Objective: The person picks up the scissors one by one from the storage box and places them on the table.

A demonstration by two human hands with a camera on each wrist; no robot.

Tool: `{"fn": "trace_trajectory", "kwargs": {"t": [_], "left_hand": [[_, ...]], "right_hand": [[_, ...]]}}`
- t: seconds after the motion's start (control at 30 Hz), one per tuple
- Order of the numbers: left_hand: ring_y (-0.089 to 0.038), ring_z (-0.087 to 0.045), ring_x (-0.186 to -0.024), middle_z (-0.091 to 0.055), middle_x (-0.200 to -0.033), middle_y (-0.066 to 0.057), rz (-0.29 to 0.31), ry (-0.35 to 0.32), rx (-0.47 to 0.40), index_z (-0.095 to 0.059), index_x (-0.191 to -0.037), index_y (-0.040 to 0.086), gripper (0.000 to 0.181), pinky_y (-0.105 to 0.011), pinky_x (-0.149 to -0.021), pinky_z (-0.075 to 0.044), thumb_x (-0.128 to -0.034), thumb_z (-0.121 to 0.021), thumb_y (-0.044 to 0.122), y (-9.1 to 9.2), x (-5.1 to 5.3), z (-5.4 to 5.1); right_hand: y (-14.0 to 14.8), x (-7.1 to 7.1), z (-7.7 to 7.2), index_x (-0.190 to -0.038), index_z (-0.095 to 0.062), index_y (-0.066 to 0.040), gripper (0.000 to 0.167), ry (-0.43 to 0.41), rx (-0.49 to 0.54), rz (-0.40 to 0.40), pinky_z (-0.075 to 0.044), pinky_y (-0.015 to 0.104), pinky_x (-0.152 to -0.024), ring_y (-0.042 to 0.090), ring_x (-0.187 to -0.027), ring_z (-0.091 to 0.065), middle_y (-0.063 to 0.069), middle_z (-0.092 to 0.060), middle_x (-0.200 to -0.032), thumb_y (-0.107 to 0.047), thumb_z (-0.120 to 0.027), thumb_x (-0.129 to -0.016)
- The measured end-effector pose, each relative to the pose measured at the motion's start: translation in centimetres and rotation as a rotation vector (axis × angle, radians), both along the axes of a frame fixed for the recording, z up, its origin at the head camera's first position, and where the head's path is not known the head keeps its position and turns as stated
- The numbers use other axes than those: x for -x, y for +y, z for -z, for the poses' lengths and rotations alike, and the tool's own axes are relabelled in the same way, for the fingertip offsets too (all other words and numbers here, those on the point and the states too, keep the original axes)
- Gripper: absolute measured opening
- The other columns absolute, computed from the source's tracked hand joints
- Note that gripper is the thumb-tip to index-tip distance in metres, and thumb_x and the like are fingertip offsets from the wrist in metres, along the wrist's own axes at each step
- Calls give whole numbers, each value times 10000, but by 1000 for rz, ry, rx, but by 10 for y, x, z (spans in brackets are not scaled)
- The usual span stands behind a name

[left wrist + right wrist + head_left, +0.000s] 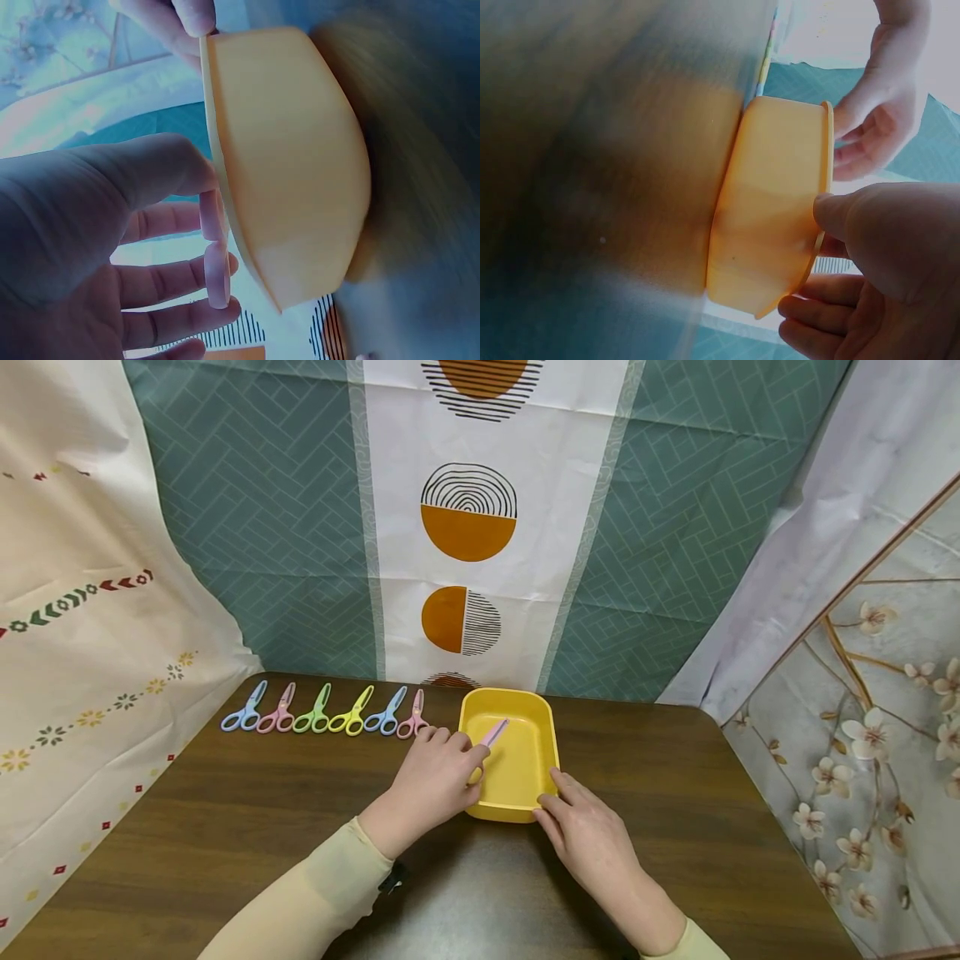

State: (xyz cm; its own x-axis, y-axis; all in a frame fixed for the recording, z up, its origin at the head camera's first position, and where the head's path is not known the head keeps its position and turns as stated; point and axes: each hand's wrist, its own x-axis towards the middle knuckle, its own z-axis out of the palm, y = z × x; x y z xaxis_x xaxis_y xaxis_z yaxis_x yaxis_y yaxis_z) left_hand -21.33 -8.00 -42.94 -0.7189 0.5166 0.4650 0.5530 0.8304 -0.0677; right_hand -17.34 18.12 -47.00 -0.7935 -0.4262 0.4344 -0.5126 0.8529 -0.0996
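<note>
My left hand (438,775) is over the left side of a yellow tray (508,814), pinching a pair of pink scissors (495,732). Their lilac-pink blade end points away over the tray's inside. In the left wrist view, the scissors' pink handle loops (217,274) show between thumb and fingers, beside the tray's rim. The near right corner of the tray is gripped by my right hand (588,835), its thumb on the rim in the right wrist view. The tray (769,202) sits upright on the table.
A row of several scissors lies along the table's back left: blue (242,718), pink (276,720), green (311,720), yellow (347,722), another blue (382,722) and another pink (412,725). Patterned cloths (281,527) hang behind the brown table (675,802) and on both sides.
</note>
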Motion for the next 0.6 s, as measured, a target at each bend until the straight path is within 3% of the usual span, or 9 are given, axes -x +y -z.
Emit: {"fn": "trace_trajectory", "kwargs": {"t": [0.43,0.6], "left_hand": [[-353,-678,-876,-714,-923,-62,-23,141,-36,-760,-1079,137,268,-589,-937,-531,-861,-888,224,-28,-15,1],[-348,-680,-876,-700,-919,-53,-26,160,-57,-736,-1041,153,287,-581,-893,-534,-823,-912,215,-41,-22,2]], "right_hand": [[1,0,2,-1139,-844,-107,231,23,8,-11,-589,526,-1035,348,-1347,-681,200,-687,-1468,-276,-871,-983],[1,0,1,-1133,-842,-103,229,31,13,-20,-592,529,-1028,356,-1339,-685,206,-690,-1459,-270,-875,-979]]}}
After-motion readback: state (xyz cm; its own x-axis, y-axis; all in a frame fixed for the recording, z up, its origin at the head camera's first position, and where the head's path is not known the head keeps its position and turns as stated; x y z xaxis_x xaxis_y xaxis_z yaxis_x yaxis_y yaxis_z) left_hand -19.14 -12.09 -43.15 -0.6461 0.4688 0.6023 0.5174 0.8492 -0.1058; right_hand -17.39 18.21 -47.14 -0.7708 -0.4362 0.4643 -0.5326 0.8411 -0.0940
